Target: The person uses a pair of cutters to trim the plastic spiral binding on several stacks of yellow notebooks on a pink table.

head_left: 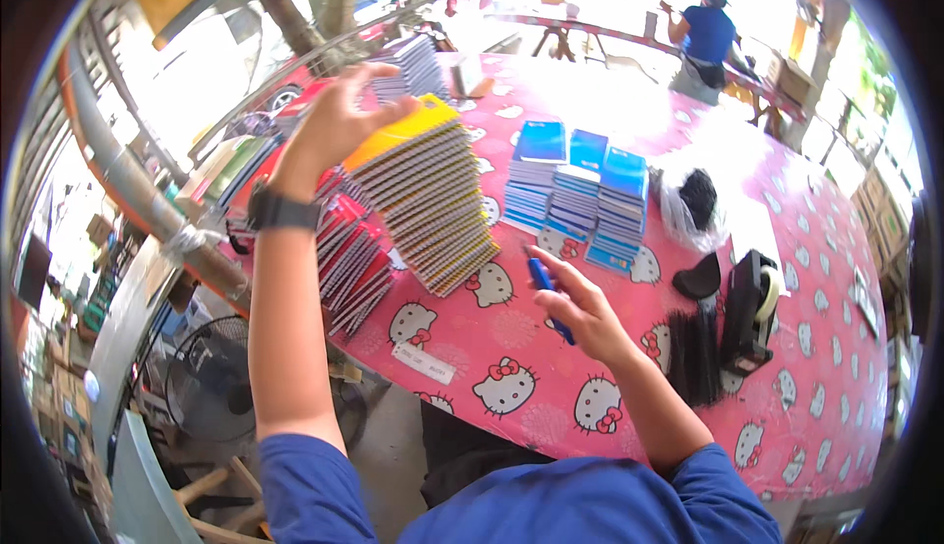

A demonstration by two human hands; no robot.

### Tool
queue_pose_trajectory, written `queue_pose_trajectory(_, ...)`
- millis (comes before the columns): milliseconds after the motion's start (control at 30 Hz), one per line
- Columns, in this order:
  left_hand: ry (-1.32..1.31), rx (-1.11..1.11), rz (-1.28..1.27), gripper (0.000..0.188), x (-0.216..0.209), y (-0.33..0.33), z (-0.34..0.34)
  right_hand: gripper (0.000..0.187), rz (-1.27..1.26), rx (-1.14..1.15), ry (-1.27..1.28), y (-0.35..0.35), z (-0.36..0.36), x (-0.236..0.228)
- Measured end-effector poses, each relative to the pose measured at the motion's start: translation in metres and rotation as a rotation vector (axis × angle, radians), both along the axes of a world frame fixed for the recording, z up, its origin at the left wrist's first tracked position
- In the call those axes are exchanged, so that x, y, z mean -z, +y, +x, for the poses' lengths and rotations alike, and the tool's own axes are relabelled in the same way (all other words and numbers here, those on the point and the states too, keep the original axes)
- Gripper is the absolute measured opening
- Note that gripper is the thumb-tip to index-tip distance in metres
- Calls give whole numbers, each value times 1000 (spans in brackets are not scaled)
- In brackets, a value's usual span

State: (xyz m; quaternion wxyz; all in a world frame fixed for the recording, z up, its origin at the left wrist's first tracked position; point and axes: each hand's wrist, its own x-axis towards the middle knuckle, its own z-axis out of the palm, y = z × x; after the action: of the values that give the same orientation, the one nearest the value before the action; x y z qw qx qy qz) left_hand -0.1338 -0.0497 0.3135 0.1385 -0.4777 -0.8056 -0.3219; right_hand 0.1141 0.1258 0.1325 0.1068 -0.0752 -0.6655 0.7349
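Observation:
My left hand (pixel 339 121) is raised at the top of a tall, leaning stack of yellow spiral notebooks (pixel 428 200). Its thumb and fingers are spread, with the thumb close to the uppermost cover; whether it touches cannot be told. In my right hand (pixel 580 310) is a slim blue pen (pixel 540 275), held over the table in front of the stacks. Red spiral notebooks (pixel 354 269) lean left of the yellow ones. Blue notebooks (pixel 575 185) stand in three piles to the right. A white paper strip (pixel 424 363) lies near the table edge.
The pink patterned tablecloth (pixel 551 416) covers the round table. At right are a clear plastic bag (pixel 693 210) with something black inside, a black tape dispenser (pixel 749 313) and a black brush (pixel 696 347). A fan (pixel 208 377) stands lower left. Another person (pixel 706 38) stands far back.

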Motion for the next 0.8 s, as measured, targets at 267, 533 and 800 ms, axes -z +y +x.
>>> queue_pose_trajectory(267,-189,-35,-628,127,16,23,-36,48,1032,196,712,-41,-98,-45)
queue_pose_trajectory(533,-181,-90,-587,118,20,24,-25,50,1217,307,662,-62,-123,-53)
queue_pose_trajectory(800,-129,-108,-549,121,29,24,-31,37,-469,-370,91,-60,-121,-61)
